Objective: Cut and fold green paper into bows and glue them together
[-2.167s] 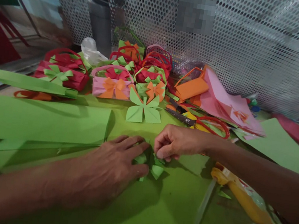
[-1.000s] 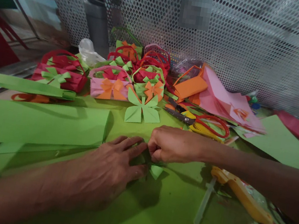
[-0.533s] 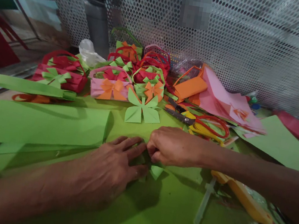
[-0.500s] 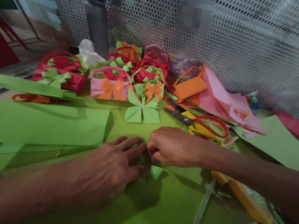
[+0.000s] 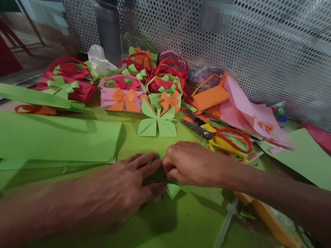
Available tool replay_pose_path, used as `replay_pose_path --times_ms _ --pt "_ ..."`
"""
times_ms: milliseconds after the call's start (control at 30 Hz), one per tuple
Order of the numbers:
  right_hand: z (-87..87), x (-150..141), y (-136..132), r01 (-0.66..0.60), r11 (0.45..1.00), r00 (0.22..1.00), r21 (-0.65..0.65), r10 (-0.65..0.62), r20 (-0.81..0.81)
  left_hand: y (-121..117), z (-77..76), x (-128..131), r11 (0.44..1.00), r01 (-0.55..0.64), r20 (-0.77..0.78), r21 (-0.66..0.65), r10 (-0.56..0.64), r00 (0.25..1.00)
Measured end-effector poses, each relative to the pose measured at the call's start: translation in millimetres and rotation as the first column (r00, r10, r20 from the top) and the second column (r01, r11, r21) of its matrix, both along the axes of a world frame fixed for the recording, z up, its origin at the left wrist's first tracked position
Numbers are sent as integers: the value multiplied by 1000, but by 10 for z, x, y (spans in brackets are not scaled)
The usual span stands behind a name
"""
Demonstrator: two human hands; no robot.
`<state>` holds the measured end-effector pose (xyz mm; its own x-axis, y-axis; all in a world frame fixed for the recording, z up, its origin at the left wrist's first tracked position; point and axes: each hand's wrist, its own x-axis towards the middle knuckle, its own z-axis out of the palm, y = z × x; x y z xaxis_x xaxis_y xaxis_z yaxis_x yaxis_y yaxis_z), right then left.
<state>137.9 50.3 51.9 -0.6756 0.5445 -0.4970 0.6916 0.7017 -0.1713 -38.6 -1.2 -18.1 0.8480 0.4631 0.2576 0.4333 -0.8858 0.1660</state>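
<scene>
My left hand lies palm down on the green tabletop, its fingers stretched out and apart. Against its fingertips, my right hand is closed, knuckles pressed down on a small green paper piece. Only a pointed corner of that piece shows below the right hand; the rest is hidden under both hands. Just beyond them stands a folded green paper butterfly shape. To the left of my left hand rests a large folded green sheet.
Small paper handbags with bows crowd the back, before a grey bottle and a perforated metal panel. Scissors with red and yellow handles lie right of centre. A yellow glue gun with a glue stick sits beneath my right forearm.
Both hands hold nearly the same place and pose; my left thumb has shifted very slightly right. The view has tilted a little, and nothing else has visibly moved.
</scene>
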Motion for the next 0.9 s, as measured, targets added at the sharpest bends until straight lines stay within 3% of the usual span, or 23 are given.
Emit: replay_pose_path --times_ms 333,667,900 --pt "5 4 -7 -1 1000 1000 -1 1 -6 12 9 -8 999 39 -34 6 -38 999" --pt "20 -4 -23 3 1000 1000 -3 -4 -7 19 75 28 1000 -21 -179 -16 17 984" --pt "-28 74 -7 46 999 997 6 -45 -69 3 22 8 997 -47 -166 -54 37 985"
